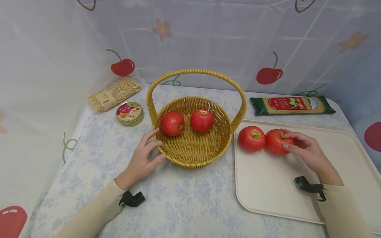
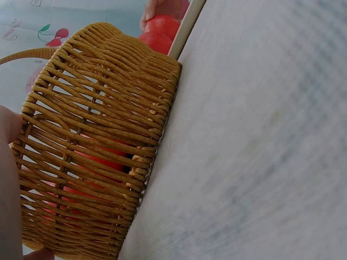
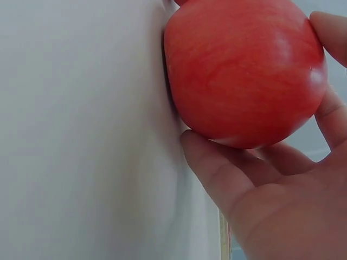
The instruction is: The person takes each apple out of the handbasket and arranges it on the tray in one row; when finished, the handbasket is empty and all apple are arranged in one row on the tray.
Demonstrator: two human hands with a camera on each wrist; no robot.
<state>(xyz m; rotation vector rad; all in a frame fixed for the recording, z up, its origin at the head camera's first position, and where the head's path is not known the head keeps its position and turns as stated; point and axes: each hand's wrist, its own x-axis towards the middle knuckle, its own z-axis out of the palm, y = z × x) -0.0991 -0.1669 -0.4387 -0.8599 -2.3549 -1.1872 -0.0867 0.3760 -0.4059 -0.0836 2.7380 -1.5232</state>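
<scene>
My right hand (image 1: 308, 150) holds a red apple (image 1: 276, 142) on the tray, thumb on the near side and fingers round the far side. In the right wrist view this apple (image 3: 244, 70) sits low against the tray surface. A second apple (image 1: 251, 138) lies right beside it on the left. With fingertips over the left rim, my left hand (image 1: 144, 160) holds the woven basket (image 1: 190, 163). Inside that basket lie two more apples, a left one (image 1: 172, 124) and a right one (image 1: 202, 121). Its woven side (image 2: 97, 135) fills much of the left wrist view.
The beige tray (image 1: 268, 188) lies to the right of the basket. Behind the tray is a green-ended pasta packet (image 1: 293, 105). At the back left are a round tin (image 1: 129, 113) and a bag of pale grains (image 1: 116, 93). The basket's tall handle (image 1: 196, 71) arches upward.
</scene>
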